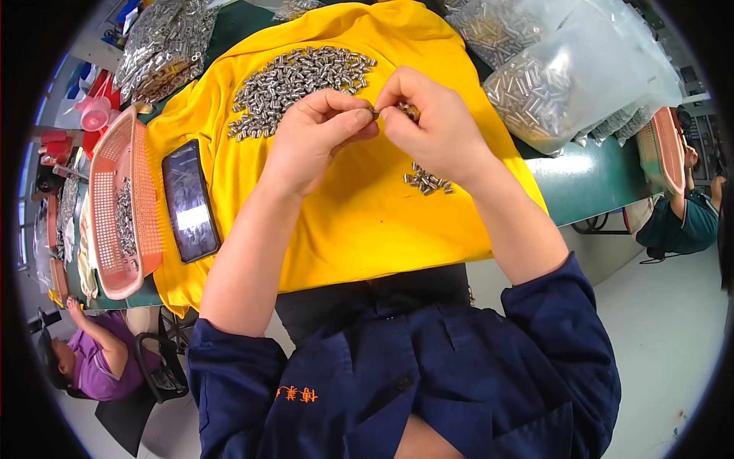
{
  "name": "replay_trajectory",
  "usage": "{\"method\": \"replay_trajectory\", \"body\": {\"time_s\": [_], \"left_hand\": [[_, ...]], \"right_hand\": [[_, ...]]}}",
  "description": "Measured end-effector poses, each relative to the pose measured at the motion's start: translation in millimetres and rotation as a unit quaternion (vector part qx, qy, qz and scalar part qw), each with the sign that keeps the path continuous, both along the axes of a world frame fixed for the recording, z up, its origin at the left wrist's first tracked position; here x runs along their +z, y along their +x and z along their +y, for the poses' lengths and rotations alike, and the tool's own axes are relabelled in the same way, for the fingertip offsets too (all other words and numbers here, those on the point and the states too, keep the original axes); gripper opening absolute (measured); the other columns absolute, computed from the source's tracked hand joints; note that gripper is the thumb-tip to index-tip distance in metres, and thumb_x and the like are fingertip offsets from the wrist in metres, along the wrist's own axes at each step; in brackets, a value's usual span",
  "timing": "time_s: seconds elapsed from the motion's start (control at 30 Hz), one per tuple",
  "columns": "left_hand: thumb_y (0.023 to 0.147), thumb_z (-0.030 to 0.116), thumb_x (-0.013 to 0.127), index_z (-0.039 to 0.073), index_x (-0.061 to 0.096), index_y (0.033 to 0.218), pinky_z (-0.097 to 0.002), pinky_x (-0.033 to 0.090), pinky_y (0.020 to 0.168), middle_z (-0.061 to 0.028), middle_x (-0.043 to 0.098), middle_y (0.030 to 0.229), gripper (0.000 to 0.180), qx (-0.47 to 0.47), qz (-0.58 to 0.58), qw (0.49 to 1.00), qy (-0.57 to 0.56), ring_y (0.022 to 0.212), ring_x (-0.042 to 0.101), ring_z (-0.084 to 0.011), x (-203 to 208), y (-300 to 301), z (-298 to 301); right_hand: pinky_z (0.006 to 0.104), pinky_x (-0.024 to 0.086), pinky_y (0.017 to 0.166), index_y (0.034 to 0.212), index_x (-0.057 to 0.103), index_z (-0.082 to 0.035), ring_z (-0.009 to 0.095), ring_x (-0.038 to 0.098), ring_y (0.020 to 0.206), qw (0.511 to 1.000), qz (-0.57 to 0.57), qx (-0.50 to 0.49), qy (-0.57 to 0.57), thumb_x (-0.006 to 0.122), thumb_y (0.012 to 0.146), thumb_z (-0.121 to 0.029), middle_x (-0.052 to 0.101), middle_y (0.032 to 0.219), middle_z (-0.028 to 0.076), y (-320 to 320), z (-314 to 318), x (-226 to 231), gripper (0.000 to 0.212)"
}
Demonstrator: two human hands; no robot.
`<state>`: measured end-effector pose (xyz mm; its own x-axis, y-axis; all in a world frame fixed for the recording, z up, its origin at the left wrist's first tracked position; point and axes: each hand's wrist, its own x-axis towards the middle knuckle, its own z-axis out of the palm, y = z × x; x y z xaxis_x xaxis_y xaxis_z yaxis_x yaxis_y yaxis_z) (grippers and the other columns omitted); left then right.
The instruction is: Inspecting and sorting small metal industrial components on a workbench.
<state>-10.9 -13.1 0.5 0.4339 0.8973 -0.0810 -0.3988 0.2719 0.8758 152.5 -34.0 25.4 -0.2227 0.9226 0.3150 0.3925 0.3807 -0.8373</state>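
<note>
Over the yellow cloth (367, 229), my two hands meet fingertip to fingertip. Thumb and forefinger of my left hand (310, 141) pinch a small dark metal piece (375, 114), mostly covered by the fingers. From the other side my right hand (443, 134) pinches at the same spot. Brass-coloured bits (411, 112) show in the curl of my right hand; their kind is unclear. Beyond my left hand spreads a large pile of short silver metal cylinders (306, 80). A smaller group of similar cylinders (427, 180) lies below my right hand.
A phone (190, 200) lies left on the cloth, beside a pink basket (149, 229) holding metal parts. Bags of metal parts (535, 92) stand far right on the green table (589, 180); another bag (164, 50) is far left. Co-workers sit at left (107, 356) and right (680, 222).
</note>
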Motion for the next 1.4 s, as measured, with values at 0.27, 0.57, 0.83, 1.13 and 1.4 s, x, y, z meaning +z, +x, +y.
{"method": "replay_trajectory", "body": {"time_s": [0.27,0.57,0.83,1.13,1.4], "left_hand": [[0.077,0.003,0.057,0.002,0.056,0.084,-0.0239,0.047,0.067,-0.0049,0.059,0.081,0.008,0.041,0.071,0.994,0.069,0.071,0.057,-0.0133,-2,-7,4],[0.072,0.006,0.060,0.002,0.058,0.097,-0.0241,0.044,0.075,-0.0101,0.059,0.099,0.026,0.018,0.361,0.791,0.495,0.091,0.056,-0.0175,17,15,-8],[0.069,0.010,0.059,0.004,0.060,0.079,-0.0339,0.043,0.069,-0.0100,0.055,0.078,0.012,-0.014,0.602,0.645,0.471,0.078,0.053,-0.0271,12,-24,11],[0.071,0.008,0.058,0.004,0.061,0.079,-0.0285,0.045,0.066,-0.0075,0.059,0.080,0.010,0.020,0.509,0.783,0.357,0.073,0.058,-0.0192,23,-13,4],[0.076,0.002,0.058,-0.001,0.057,0.089,-0.0220,0.046,0.067,-0.0060,0.060,0.078,0.014,-0.012,0.112,0.990,0.083,0.071,0.057,-0.0117,11,-7,2]], "right_hand": [[0.0198,0.033,0.047,0.079,0.050,-0.003,0.005,0.040,0.053,0.992,0.089,-0.017,-0.093,0.049,0.074,-0.008,0.047,0.061,-0.001,15,8,4,0.007],[0.0183,0.033,0.047,0.082,0.050,-0.002,0.003,0.039,0.054,0.982,0.173,-0.053,-0.044,0.049,0.076,-0.007,0.048,0.065,-0.002,16,12,-2,0.008],[0.0187,0.033,0.046,0.080,0.050,-0.003,0.003,0.038,0.052,0.986,0.157,-0.040,-0.033,0.050,0.075,-0.008,0.048,0.064,-0.002,9,10,-1,0.007],[0.0188,0.032,0.047,0.079,0.050,-0.004,0.004,0.038,0.052,0.985,0.155,-0.003,-0.076,0.048,0.075,-0.008,0.047,0.063,-0.002,12,8,-1,0.006],[0.0165,0.026,0.047,0.078,0.046,-0.005,0.001,0.031,0.054,0.985,0.098,0.054,-0.134,0.045,0.077,-0.004,0.040,0.065,-0.005,7,3,4,0.002]]}}
